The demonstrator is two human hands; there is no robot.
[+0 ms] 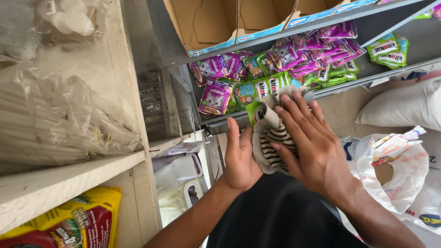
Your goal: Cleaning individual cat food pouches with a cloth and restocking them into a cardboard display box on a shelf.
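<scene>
Standing before a grey metal shelf (275,43) in a cramped storeroom, the person presses a striped cloth (271,133) between both palms, near the shelf's front edge. The left hand (240,158) is flat and upright beneath it; the right hand (312,144) lies spread across it, fingers extended. Purple pet-food pouches (215,97) and green pouches (257,88) lie loose on the shelf, under open cardboard cartons (220,23). Left, a pale shelf (69,177) holds clear plastic bags (50,119), perhaps of straws. Right, white sacks (404,108) lie heaped.
</scene>
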